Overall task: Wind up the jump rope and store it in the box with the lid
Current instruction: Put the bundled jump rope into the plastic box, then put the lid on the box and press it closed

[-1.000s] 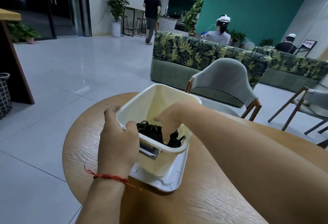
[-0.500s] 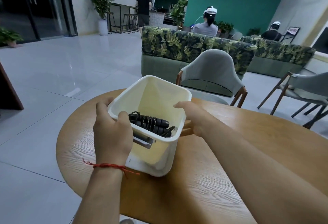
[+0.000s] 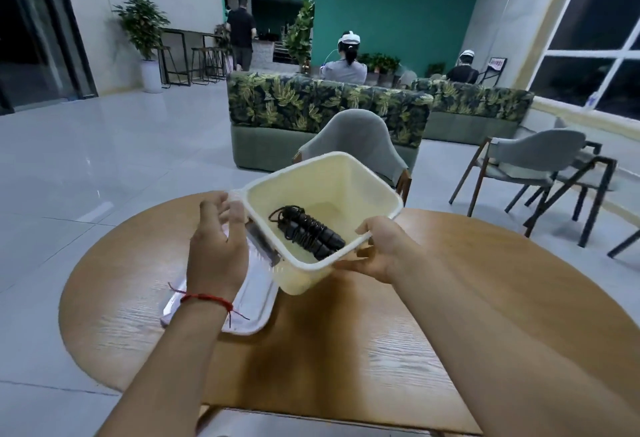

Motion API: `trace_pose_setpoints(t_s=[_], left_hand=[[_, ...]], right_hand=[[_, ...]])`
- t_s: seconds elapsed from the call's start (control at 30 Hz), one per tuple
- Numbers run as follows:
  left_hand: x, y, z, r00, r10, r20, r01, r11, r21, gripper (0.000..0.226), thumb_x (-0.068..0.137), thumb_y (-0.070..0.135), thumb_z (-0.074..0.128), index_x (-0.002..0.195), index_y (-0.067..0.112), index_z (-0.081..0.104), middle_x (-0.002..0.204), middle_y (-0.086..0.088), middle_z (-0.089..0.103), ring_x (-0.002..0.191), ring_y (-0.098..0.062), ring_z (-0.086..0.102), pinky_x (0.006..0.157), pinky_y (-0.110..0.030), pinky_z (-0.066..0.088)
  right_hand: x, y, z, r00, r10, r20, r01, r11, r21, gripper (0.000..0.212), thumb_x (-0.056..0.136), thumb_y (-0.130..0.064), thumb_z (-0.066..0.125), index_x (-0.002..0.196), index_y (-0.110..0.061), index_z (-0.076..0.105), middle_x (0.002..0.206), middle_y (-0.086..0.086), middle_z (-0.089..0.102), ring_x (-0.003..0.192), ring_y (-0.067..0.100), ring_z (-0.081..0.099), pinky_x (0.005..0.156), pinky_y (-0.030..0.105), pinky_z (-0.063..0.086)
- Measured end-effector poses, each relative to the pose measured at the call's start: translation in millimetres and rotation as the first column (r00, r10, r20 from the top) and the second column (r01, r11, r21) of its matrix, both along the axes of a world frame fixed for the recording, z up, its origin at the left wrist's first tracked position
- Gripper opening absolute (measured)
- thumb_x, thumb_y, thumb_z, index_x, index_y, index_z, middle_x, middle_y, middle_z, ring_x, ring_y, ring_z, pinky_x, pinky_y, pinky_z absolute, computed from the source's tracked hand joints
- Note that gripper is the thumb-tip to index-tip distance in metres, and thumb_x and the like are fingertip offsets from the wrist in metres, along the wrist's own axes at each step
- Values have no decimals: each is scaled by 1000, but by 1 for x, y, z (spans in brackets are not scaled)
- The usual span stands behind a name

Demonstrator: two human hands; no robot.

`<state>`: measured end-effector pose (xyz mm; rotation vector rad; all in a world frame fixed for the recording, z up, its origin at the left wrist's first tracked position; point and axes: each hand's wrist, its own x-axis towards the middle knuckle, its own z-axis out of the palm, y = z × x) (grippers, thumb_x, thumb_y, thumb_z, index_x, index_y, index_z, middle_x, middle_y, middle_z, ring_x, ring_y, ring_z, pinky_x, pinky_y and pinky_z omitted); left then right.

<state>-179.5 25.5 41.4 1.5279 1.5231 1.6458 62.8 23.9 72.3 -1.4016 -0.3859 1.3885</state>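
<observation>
The cream plastic box (image 3: 349,180) is tilted and lifted off the round wooden table (image 3: 346,332). Inside it lies the wound black jump rope (image 3: 306,230), handles side by side. My right hand (image 3: 384,249) grips the box's near right rim and holds it up. My left hand (image 3: 216,246), with a red string at the wrist, hovers just left of the box with fingers spread, holding nothing. The white lid (image 3: 254,298) lies flat on the table under my left hand, partly hidden by it.
A grey chair (image 3: 356,138) stands behind the table, another grey chair (image 3: 540,159) to the right. Leaf-patterned sofas (image 3: 311,107) lie beyond, with seated people behind them. Tiled floor spreads to the left.
The box has been raised off the lid and swung right. My left hand let go of the rim and opened. The lid now shows on the table.
</observation>
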Motion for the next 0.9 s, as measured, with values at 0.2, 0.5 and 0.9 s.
trace_pose_setpoints(t_s=[0.2,0.5,0.9], left_hand=[[14,-8,-56,769,-328,-548,-25,842,-539,50,102,45,55,145,20,58,152,-11,60,136,-38,57,110,-49,48],[23,-43,-68,516,-216,-829,-215,905,-369,21,106,25,46,118,20,63,119,-6,72,109,-30,69,90,-43,54],[18,-97,64,752,291,-592,-212,956,201,21,83,-6,63,98,8,59,82,-14,64,82,-45,66,67,-44,41]], right_hand=[[21,-39,-8,928,-312,-203,313,949,-29,43,107,-3,46,150,-10,50,145,15,35,138,59,43,79,50,69],[20,-89,5,919,-261,-296,263,964,-35,56,104,-24,71,155,-18,48,165,19,32,145,60,41,72,47,71],[30,-152,64,969,229,96,-241,960,144,42,107,-27,62,145,-9,60,146,19,66,127,39,67,78,47,69]])
